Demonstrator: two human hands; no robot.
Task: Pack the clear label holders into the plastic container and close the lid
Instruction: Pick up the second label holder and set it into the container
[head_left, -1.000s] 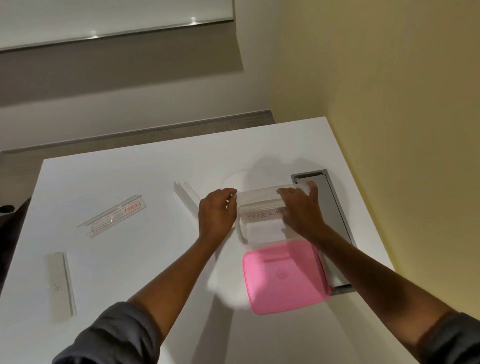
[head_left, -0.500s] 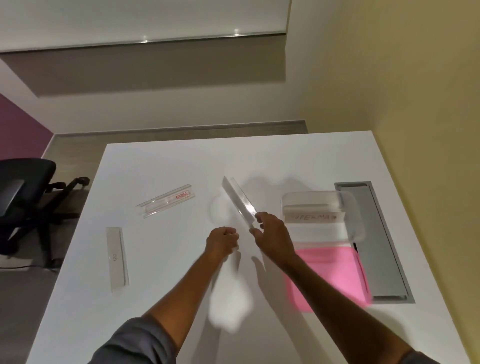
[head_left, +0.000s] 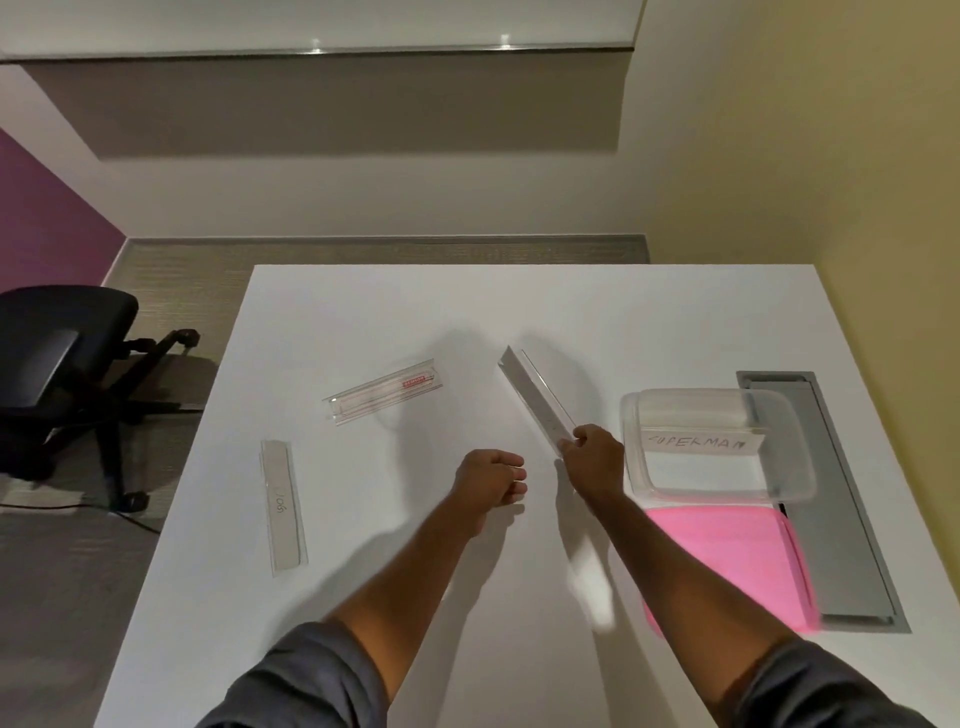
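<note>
A clear plastic container (head_left: 795, 457) stands open at the right of the white table (head_left: 363, 597), with one label holder marked "SUPERMAN" (head_left: 701, 442) leaning inside it. Its pink lid (head_left: 727, 561) lies flat just in front of it. My right hand (head_left: 592, 457) pinches the near end of a long clear label holder (head_left: 535, 400) that points away to the upper left. My left hand (head_left: 491, 475) is a loose fist, holding nothing, resting on the table beside it. Two more clear holders lie to the left: one with a red mark (head_left: 384, 397) and one near the left edge (head_left: 283, 506).
A grey metal cable tray (head_left: 841, 519) is set into the table along the right edge, behind the container and lid. A black office chair (head_left: 67, 364) stands on the floor to the left. A yellow wall runs close on the right.
Both hands left the container. My right hand went left and took hold of the end of the long holder. My left hand drew back into a fist. The view shifted left.
</note>
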